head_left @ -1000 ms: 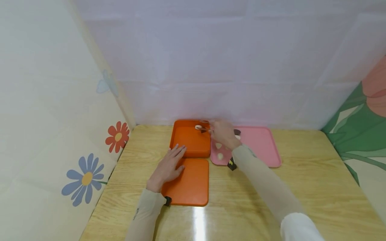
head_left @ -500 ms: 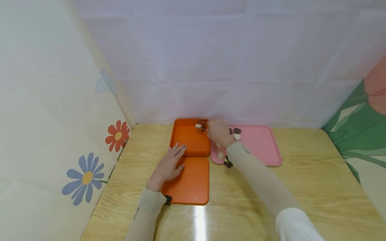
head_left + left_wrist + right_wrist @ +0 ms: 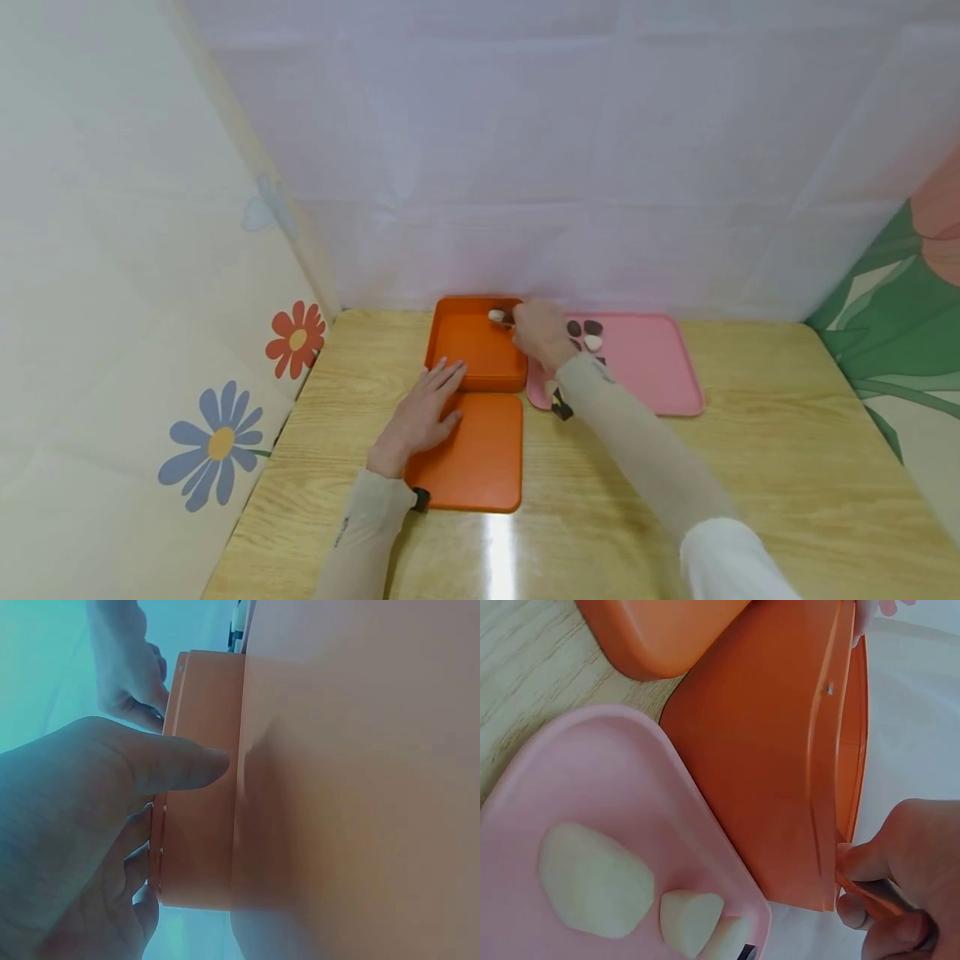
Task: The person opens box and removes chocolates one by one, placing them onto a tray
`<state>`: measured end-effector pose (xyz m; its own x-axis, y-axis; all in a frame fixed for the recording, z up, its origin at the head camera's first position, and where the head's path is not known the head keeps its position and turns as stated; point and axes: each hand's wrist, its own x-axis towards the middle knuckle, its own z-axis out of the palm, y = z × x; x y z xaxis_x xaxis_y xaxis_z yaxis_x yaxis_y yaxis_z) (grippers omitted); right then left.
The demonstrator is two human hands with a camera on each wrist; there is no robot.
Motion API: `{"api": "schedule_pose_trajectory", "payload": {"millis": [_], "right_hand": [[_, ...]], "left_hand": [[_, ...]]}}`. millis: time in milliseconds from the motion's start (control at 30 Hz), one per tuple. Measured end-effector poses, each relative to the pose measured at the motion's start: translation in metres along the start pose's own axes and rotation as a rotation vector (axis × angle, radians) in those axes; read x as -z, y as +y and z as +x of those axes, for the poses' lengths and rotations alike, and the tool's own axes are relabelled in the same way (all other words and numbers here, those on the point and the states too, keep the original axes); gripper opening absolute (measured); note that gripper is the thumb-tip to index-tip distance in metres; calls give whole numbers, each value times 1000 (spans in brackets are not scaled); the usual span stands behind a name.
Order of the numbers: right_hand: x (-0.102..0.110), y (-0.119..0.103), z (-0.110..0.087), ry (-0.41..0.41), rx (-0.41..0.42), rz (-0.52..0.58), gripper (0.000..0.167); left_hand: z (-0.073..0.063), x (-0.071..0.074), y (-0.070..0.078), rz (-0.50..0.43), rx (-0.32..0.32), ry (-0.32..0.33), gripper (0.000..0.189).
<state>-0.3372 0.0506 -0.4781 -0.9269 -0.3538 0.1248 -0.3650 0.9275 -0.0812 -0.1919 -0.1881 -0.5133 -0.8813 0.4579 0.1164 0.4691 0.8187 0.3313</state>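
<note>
My right hand grips a pair of tongs at the back right of the orange box. The tongs reach inside over the right wall, and a small white piece sits at their tips, with a dark shape beside it. My left hand rests at the box's front left corner with its fingers fairly straight on the rim. In the left wrist view its thumb lies along the front wall. An orange lid lies flat in front of the box, partly under the left hand.
A pink tray stands against the box's right side. It bears dark pieces and white chunks, some hidden by the right forearm in the head view. A white sheet hangs right behind the box and tray.
My right hand has shifted slightly left towards the box, uncovering more of the dark pieces on the tray. The tongs' arms, spread apart earlier, appear closer together. My left hand stays in place.
</note>
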Motion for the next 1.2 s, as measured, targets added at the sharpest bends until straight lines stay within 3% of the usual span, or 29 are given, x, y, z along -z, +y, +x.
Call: {"api": "schedule_pose_trajectory", "payload": {"millis": [633,1200], "right_hand": [[-2,0,-5,-30,32,51,12],[5,7,-21,21,39,129,26]], "left_hand": [[0,2,3,10,8,-4,76],[1,-1,1,6,-4,14,77]]}}
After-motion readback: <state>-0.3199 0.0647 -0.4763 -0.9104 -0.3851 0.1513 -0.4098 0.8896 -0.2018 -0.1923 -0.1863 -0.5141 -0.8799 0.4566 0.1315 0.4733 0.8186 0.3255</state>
